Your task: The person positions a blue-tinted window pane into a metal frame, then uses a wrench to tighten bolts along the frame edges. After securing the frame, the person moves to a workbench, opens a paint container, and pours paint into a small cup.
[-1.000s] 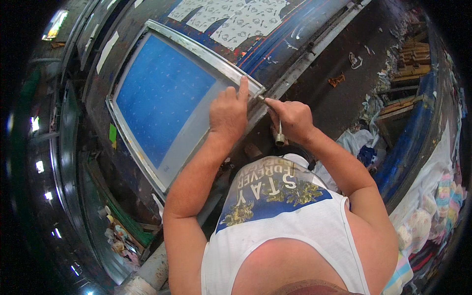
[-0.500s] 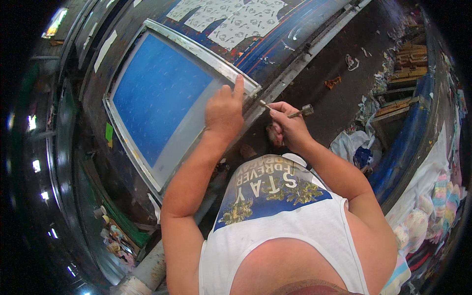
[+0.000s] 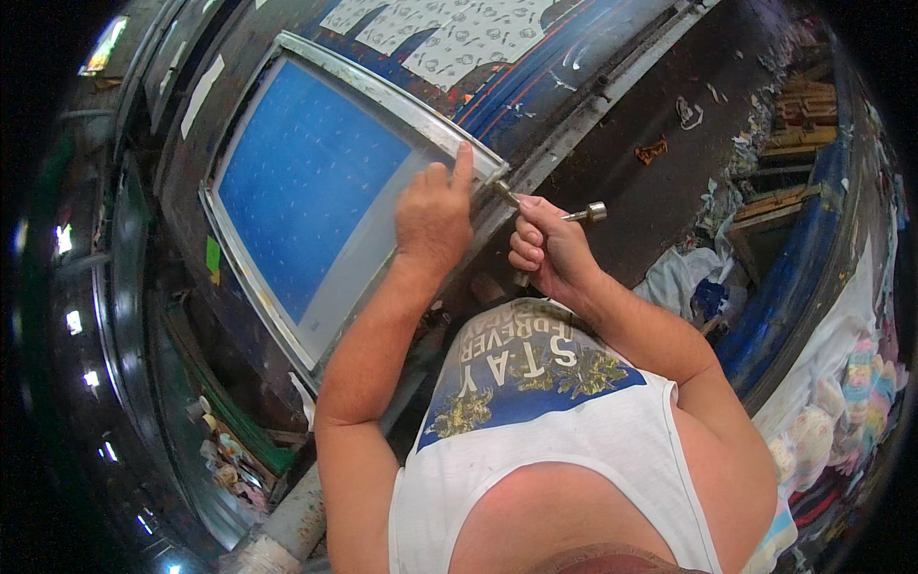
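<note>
A silkscreen frame [image 3: 356, 81] with pale metal edges and blue mesh [image 3: 311, 163] lies on a long printing table. My left hand [image 3: 435, 215] rests over its near right end, index finger stretched along the rim, the other fingers curled onto it. The thumb is hidden. In my right hand [image 3: 550, 244] is a metal socket wrench [image 3: 595, 212], gripped in closed fingers. One socket sticks out to the right; the other end meets the small hardware beside the frame's corner, next to the table rail. Exactly what it sits on is too small to tell.
White printed fabric pieces [image 3: 469, 43] lie on the table beyond the frame. A metal rail [image 3: 612, 100] runs along the table edge. Scraps litter the dark floor [image 3: 622, 182]. On the right are wooden pieces [image 3: 803, 120], a blue beam [image 3: 784, 277] and heaped cloth [image 3: 822, 421].
My right hand has moved slightly left, bringing the wrench's end up to the frame's corner. Its fingers have curled more visibly. My left hand stays on the frame.
</note>
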Tool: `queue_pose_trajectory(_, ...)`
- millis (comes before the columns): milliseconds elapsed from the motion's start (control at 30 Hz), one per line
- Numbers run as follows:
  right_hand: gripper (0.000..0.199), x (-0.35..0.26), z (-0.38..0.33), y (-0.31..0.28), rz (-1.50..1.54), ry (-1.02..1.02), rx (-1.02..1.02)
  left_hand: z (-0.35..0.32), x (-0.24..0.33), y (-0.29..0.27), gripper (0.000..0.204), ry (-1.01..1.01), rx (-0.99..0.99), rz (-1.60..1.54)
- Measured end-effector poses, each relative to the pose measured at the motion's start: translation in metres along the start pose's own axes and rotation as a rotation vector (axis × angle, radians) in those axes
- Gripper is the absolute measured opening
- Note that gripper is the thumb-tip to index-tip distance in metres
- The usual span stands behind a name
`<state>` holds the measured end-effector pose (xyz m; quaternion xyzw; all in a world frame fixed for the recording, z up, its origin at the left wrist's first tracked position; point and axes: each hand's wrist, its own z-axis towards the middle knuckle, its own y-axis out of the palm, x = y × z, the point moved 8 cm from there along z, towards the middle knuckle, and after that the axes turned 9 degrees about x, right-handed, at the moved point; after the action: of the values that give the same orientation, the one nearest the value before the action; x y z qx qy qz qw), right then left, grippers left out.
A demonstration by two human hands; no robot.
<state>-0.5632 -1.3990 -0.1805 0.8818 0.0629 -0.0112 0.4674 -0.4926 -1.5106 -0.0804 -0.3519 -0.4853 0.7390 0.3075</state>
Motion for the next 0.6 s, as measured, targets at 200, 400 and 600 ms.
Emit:
queue_pose_trajectory(200,0.007,0.011,0.003,0.000,0.069,0.050,0.001,-0.003,-0.005,-0.003,0.082,-0.006,0.015,-0.023)
queue_pose_trajectory(400,0.005,0.011,0.005,0.001,0.130,0.068,-0.035,-0.003,-0.006,-0.004,0.078,0.005,0.027,-0.029)
queue_pose_trajectory(600,0.007,0.016,0.012,0.000,0.197,0.136,-0.013,-0.007,-0.005,-0.004,0.078,0.003,0.017,-0.026)
